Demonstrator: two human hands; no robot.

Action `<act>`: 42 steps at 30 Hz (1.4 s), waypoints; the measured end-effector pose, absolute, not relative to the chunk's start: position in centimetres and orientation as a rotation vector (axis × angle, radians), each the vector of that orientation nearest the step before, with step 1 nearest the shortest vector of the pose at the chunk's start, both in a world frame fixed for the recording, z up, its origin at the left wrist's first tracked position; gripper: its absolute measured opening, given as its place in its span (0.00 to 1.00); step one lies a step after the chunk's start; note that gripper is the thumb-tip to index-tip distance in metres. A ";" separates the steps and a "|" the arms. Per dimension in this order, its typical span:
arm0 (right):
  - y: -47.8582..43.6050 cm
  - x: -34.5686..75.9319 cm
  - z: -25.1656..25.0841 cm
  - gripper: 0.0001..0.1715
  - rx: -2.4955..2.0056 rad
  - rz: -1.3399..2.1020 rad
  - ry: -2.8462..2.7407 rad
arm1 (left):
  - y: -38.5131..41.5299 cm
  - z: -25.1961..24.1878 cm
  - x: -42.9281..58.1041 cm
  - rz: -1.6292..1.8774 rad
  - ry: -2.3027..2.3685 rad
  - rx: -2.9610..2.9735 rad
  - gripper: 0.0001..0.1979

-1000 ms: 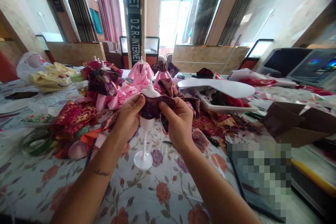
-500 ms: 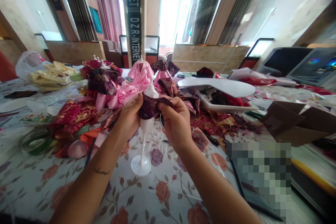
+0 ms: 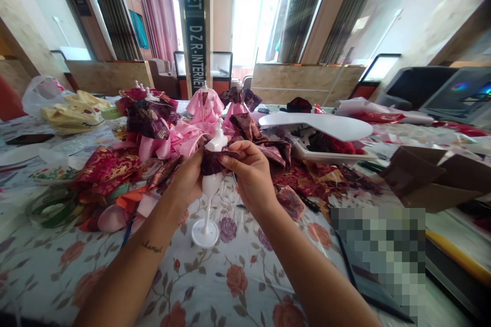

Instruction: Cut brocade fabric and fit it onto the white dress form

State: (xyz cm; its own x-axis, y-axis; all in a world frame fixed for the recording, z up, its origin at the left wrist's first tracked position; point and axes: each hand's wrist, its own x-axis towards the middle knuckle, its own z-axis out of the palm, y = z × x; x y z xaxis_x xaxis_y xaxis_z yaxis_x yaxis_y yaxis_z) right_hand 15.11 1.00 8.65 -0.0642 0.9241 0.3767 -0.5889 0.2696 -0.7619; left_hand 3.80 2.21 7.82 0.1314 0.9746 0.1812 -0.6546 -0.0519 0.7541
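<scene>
My left hand point(image 3: 186, 181) is closed around the waist of a small white doll dress form point(image 3: 212, 183), its fingers point(image 3: 197, 161) curled in against a strip of dark burgundy brocade point(image 3: 210, 162) wrapped around the form's middle. My right hand point(image 3: 249, 176) is just beside it, with its fingers point(image 3: 233, 157) pinched together on the same strip, pressing the cloth to the front of the form. The form tilts slightly, its neck toward my right, and its thin white pole runs down to a round base point(image 3: 204, 233) over the floral cloth point(image 3: 233, 286) on the desk. I cannot tell whether the base is touching the cloth.

Just past my hands stand two pink doll dresses point(image 3: 205, 108) on their own forms, and to the left of them a dark brocade dress point(image 3: 148, 122) with pink satin point(image 3: 184, 138) spilling beside it. Red and gold brocade scraps point(image 3: 107, 171) lie left of my left wrist, near a coil of green ribbon point(image 3: 51, 207). To the right, more scraps point(image 3: 303, 181) lie around a white tray point(image 3: 330, 156), with a curved white board point(image 3: 316, 125) across it. Brown cardboard point(image 3: 425, 179) sits farther right.
</scene>
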 end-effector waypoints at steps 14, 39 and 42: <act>1.0 15.2 8.3 0.13 -0.498 1.176 -1.088 | 1.0 7.9 3.7 1.315 0.425 1.108 0.20; 0.0 15.9 8.9 0.09 -0.599 0.366 -1.597 | 2.4 8.5 1.1 1.379 0.386 1.072 0.11; -0.3 15.8 8.8 0.09 -0.558 0.012 -1.679 | 2.4 8.6 0.9 1.401 0.391 1.074 0.11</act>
